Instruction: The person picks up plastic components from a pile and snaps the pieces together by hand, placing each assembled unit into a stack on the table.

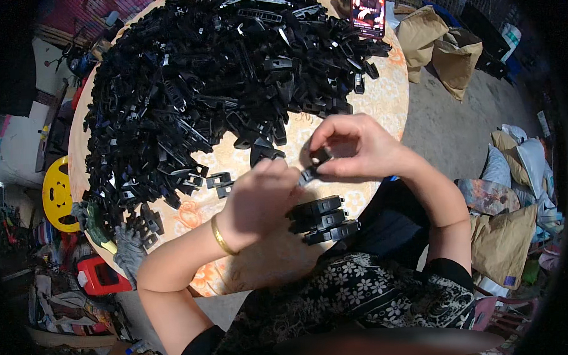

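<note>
A small black part [321,157] is pinched by the right hand [364,146] over the table [381,105]; the grip of the blurred left hand [256,194] cannot be determined. Should the fingertip hold be loosened, the part could be dropped near the grouped black pieces [329,220].

Table [384,96]: phone [368,15] with lit screen, far right; grey glove [130,248] at the left edge.
Left side: yellow slotted disc [53,195] near a red plastic object [87,275].
Right side: brown paper bags [458,59] on grey floor [419,119].

Parts heap [212,86] on the table [388,102], parts cluster [326,220] before it, rightward.
</note>
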A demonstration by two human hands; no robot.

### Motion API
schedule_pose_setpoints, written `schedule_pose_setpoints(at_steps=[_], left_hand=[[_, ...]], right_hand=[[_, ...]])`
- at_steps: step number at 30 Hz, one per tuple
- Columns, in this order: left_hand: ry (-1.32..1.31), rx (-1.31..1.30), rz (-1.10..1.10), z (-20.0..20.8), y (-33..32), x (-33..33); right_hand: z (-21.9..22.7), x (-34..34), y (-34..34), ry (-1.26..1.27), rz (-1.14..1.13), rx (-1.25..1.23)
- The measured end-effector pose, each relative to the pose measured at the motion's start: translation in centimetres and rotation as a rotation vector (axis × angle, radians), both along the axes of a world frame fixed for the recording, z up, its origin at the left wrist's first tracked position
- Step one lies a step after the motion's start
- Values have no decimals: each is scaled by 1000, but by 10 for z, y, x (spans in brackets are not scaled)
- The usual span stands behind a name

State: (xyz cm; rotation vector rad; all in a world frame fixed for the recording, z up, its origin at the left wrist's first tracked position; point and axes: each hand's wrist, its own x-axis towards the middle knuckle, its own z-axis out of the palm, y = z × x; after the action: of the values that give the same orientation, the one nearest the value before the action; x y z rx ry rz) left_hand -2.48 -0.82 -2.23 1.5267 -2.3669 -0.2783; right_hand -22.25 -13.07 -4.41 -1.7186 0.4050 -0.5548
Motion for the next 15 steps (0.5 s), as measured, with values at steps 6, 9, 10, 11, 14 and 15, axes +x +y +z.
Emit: schedule_pose_setpoints(at_steps=[6,9,10,11,14,15], left_hand=[[127,-69,83,-2,-2,11],[172,-90,97,-1,0,13],[174,-90,100,-1,-1,13],[152,-106,91,-1,-2,13],[156,-120,68,-6,-7,14],[167,-122,72,-6,-7,15]], right_hand=[[-1,-7,-7,88,-7,-663],[12,-12,-3,204,-59,-801],[14,-12,-2,205,-55,-800],[15,-11,-1,219,-73,-825],[13,-14,-4,238,-83,-846],[13,-13,-6,225,-60,-845]])
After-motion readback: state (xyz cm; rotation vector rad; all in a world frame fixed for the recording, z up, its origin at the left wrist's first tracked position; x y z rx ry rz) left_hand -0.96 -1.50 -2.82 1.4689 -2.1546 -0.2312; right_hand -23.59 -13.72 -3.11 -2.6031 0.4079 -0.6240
